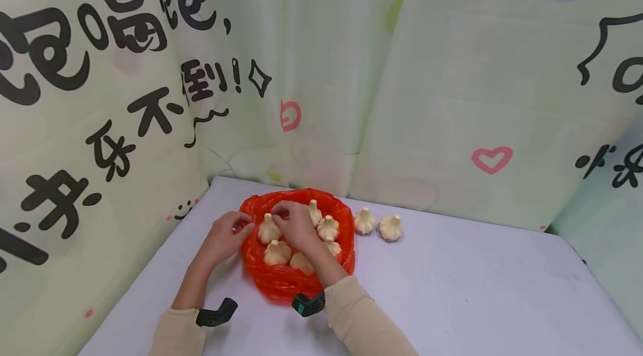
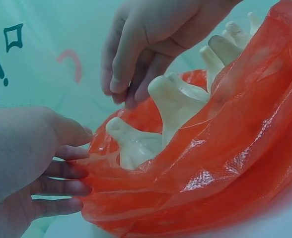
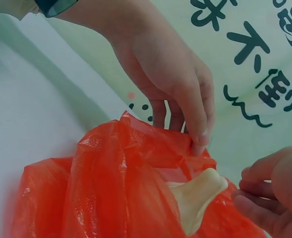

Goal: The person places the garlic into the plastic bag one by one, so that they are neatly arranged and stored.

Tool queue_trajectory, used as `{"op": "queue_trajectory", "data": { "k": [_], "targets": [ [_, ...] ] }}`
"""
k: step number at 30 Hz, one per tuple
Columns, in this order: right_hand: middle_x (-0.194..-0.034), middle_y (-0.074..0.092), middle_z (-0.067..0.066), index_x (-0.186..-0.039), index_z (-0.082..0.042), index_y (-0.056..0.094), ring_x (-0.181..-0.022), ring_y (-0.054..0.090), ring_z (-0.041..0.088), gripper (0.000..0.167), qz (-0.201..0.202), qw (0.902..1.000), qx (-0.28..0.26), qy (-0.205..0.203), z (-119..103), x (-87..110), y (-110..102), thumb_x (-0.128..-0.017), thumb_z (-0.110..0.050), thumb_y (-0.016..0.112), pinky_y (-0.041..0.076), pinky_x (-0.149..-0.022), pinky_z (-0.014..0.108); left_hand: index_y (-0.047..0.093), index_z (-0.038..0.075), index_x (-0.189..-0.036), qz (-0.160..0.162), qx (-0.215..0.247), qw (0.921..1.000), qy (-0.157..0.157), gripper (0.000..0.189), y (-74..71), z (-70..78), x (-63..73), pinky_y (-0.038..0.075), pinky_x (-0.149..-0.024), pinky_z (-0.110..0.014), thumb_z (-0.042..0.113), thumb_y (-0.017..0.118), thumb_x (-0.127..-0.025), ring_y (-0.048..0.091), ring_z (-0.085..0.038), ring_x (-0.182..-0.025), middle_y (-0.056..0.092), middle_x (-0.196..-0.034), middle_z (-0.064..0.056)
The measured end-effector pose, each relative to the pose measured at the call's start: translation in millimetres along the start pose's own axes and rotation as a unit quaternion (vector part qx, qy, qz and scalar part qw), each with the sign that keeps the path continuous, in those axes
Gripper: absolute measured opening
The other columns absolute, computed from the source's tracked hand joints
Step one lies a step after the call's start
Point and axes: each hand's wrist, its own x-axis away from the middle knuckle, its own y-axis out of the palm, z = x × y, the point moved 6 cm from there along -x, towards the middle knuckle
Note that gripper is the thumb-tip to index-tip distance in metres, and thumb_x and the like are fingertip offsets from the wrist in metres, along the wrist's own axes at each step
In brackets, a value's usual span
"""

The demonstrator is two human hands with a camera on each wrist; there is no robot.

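Note:
A red plastic bag (image 1: 281,283) stands on the table with its mouth spread wide. Several garlic bulbs lie inside, among them one at the left (image 1: 268,230) and one below it (image 1: 277,254). My left hand (image 1: 224,239) is at the bag's left rim; its extended fingers (image 2: 61,187) touch the outside of the plastic. Over the back of the bag hovers my right hand (image 1: 296,226), thumb and fingertips close together beside a bulb's stem (image 3: 208,186). Nothing shows between those fingertips.
Two more garlic bulbs, a nearer-left one (image 1: 364,221) and another (image 1: 390,228), rest on the table right of the bag. A printed curtain (image 1: 427,94) rises behind the pale table (image 1: 462,289) and along its left side.

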Motion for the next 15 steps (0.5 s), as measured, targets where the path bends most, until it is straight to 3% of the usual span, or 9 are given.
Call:
{"op": "queue_trajectory", "data": {
  "k": [15],
  "targets": [
    [-0.106,0.07,0.004,-0.11,-0.01,0.07,-0.097,0.064,0.017,0.019,0.041,0.9989,-0.02,0.006,1.3,18.2,-37.0,-0.092,-0.014,0.065,0.057,-0.083,0.027,0.062,0.006,-0.115,-0.001,-0.004,1.0,0.001,0.026,0.6,-3.2,0.8,0.057,-0.079,-0.034,0.022,0.06,-0.095,0.056,-0.024,-0.097,0.061,-0.11,-0.013]
  ]
}}
